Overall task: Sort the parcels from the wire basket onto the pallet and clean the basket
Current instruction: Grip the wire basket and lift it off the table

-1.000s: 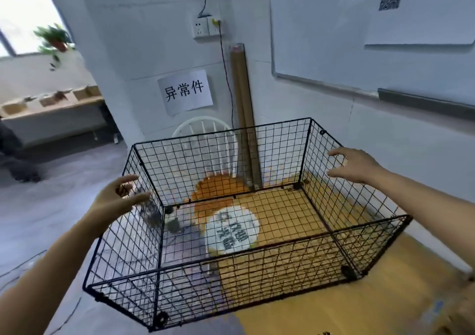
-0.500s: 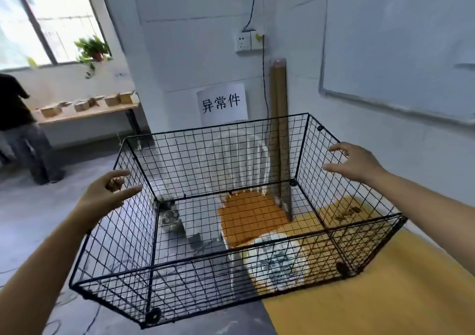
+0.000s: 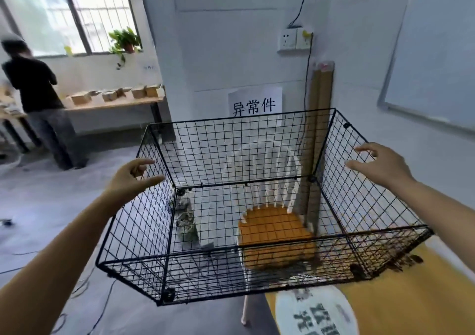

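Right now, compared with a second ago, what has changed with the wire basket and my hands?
The wire basket has swung left, off the yellow surface: the round white label that showed through its floor now lies outside its near edge. Unchanged: the left hand and right hand hold the same side walls, and it stays empty.

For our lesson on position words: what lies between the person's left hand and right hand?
The head view shows the wire basket, no parcels visible inside, spanning from the left hand to the right hand.
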